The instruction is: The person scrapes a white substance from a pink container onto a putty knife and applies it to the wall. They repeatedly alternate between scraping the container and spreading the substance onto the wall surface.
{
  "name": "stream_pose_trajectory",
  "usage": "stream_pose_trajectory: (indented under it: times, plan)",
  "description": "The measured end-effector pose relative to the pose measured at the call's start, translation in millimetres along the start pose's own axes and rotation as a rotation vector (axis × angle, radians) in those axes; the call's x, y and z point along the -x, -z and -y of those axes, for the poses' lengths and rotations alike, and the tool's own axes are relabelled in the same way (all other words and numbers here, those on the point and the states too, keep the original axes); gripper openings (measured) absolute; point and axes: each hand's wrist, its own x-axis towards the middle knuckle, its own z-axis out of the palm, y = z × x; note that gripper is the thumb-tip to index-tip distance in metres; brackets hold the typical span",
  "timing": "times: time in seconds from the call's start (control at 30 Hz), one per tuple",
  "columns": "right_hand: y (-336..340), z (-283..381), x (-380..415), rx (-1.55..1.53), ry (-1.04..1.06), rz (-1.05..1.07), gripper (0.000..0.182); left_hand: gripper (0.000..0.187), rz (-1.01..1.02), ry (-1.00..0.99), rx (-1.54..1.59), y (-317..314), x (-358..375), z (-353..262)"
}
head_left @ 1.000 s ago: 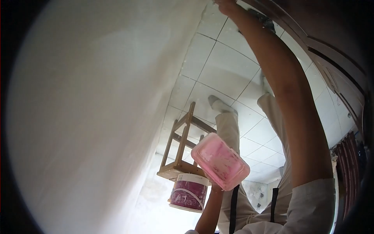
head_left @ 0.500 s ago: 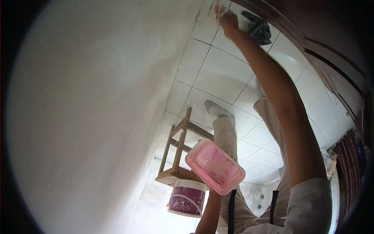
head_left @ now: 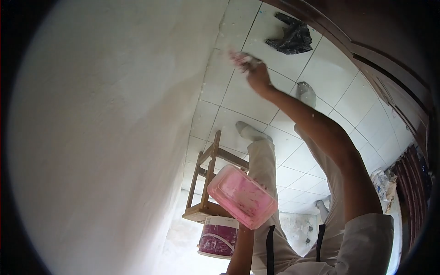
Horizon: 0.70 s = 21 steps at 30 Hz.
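Observation:
My left hand is mostly hidden beneath a pink plastic tub, which it holds up from below. Pink and whitish smears coat the inside of the tub. Out in front, near the foot of the pale wall, my right hand is closed around a pink-and-white smeared thing. Motion blurs that thing, so its kind cannot be made out. My right arm reaches across above the tiled floor, apart from the wall.
A wooden stool stands by the wall, and a purple-and-white paint bucket is beside its seat. A crumpled black plastic bag lies on the tiles. Dark brown woodwork borders the right, with a dark red ribbed cloth lower down.
My right hand has come back from the far end of the floor, nearer to me and the wall, still gripping the smeared thing. The tub has shifted slightly left in view.

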Motion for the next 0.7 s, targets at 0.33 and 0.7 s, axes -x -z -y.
stream_pose_trajectory:
  times: [0.33, 0.7]
  plan:
    - [19.8, -74.9, -245.0, -0.085, -0.451, -0.257, 0.009, 0.073, 0.015, -0.015, 0.098, -6.3, -5.6, -8.0]
    - [59.4, 18.3, -116.8, -0.119, -0.602, -0.372, 0.016, 0.081, -0.140, -0.012, -0.151, -9.8, -7.4, -6.2]
